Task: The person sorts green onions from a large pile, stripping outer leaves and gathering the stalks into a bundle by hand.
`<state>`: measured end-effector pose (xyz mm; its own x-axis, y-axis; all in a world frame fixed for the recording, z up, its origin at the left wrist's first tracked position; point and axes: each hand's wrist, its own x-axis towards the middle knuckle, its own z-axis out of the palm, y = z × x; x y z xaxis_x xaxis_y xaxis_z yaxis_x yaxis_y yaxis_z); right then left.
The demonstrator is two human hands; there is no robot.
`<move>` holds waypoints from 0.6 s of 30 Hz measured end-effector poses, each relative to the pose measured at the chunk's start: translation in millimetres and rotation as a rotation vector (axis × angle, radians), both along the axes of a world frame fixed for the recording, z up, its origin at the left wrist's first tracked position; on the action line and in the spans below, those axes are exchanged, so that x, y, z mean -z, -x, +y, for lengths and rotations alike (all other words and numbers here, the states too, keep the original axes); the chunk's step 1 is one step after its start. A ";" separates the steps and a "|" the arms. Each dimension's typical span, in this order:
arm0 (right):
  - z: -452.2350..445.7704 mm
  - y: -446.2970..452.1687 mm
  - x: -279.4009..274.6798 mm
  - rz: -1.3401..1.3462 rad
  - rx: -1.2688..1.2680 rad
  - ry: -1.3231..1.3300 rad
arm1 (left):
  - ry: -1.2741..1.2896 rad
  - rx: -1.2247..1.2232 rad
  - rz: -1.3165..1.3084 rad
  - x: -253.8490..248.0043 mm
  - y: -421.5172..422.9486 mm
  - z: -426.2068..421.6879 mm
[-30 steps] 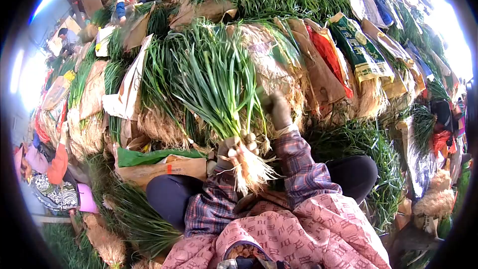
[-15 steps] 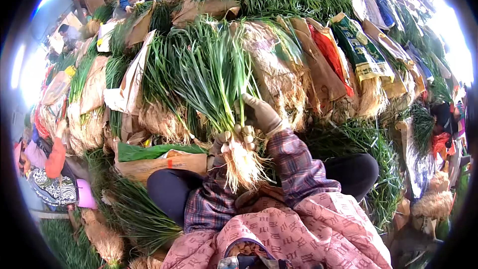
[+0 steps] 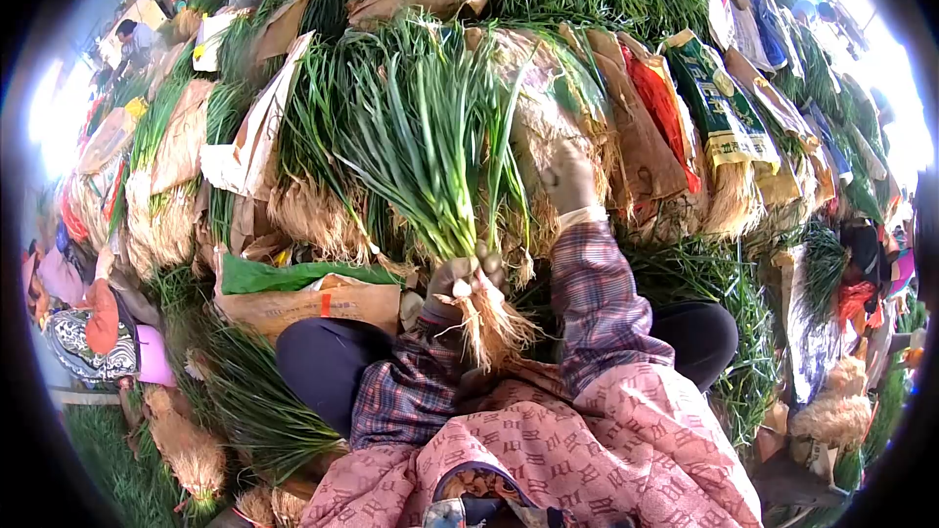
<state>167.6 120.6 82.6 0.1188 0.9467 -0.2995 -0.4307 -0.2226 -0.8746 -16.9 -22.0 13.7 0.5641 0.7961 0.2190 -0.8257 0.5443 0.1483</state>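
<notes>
A bunch of green onions (image 3: 430,156), with pale roots hanging toward my lap, is held at its white stem ends by my left hand (image 3: 458,281). The gloved fingers of that hand are wrapped round the stems. To the right of the bunch, my right hand (image 3: 569,176) is raised in front of a root-covered bundle (image 3: 548,112). This gloved hand is smeared by motion, so I cannot make out its fingers or whether it touches the bundle.
Paper-wrapped bundles (image 3: 641,137) and a green printed bag (image 3: 719,103) stand in a row ahead. A cardboard piece with green wrap (image 3: 303,305) lies by my left knee. Loose greens (image 3: 264,401) lie at left. Another person (image 3: 98,323) sits at far left.
My right hand has left the held bunch and moved up and to the right. The left hand keeps hold of the stems. The view has shifted slightly.
</notes>
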 end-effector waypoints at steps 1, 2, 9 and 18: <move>5.2 -16.8 10.9 -0.124 -0.049 -0.044 | -0.079 -0.047 0.057 -1.9 4.9 2.9; 9.4 -20.0 19.5 -0.500 -0.167 -0.093 | -0.093 -0.070 0.038 -8.6 6.6 4.0; -23.1 18.4 71.5 -1.518 -0.452 -0.059 | 0.046 -0.172 0.271 1.3 6.7 9.9; -25.7 40.8 59.4 -0.552 -0.519 -0.213 | -0.003 -0.189 0.984 12.9 5.8 8.9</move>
<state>126.8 94.9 23.3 -0.2755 0.9522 -0.1318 0.1922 -0.0798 -0.9781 -22.7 -13.1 0.8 0.3596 0.8917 -0.2750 -0.4078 0.4153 0.8132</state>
